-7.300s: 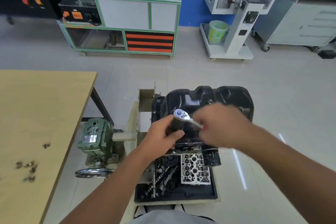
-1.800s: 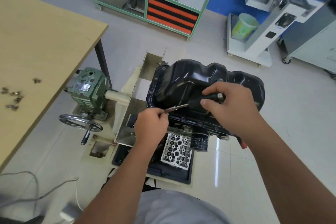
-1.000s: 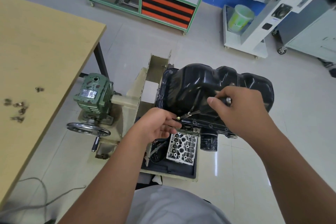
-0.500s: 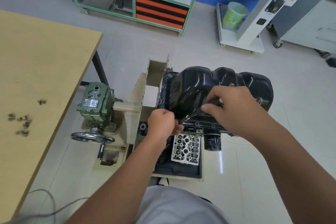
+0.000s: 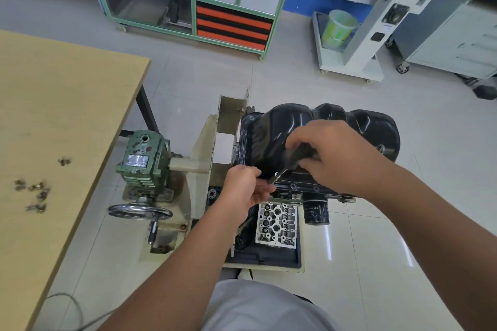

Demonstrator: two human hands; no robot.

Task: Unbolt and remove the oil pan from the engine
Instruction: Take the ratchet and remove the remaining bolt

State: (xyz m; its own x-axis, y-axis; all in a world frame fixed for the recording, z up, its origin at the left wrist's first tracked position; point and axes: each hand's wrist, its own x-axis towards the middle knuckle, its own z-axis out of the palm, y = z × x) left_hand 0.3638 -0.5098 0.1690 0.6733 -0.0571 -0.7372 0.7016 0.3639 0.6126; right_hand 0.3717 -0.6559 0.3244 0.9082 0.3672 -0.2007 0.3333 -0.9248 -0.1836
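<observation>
- The black oil pan [image 5: 317, 129] sits on top of the engine [image 5: 309, 188], which is turned upside down on a cream stand [image 5: 204, 148]. It is not off yet.
- The right hand [image 5: 336, 153] is wrapped around the dark handle of a ratchet [image 5: 293, 161], right in front of the oil pan.
- The left hand [image 5: 244, 188] is curled around the shiny tip of the ratchet, at the near left edge of the oil pan. I cannot tell if it also holds a bolt, because the fingers hide it.
- What could go wrong: I think the tool could slip off the bolt if it sits crooked, and then knuckles would hit the hard rim of the oil pan.
- A loose bolt could drop from the fingers into the black tray [image 5: 271, 258] below the oil pan, or roll away on the floor, because it is so small.
- If the last bolts come out with no hand under it, the oil pan could slide off and fall.
- The black tray holds a silver engine part with many holes [image 5: 277, 226] and some dark bits I cannot make out.
- Far behind the oil pan, a green bucket [image 5: 338, 27] stands on a white cart. I cannot see inside it.
- Left of the oil pan, small bolts [image 5: 35, 193] lie loose on the wooden table [image 5: 67, 105].
</observation>
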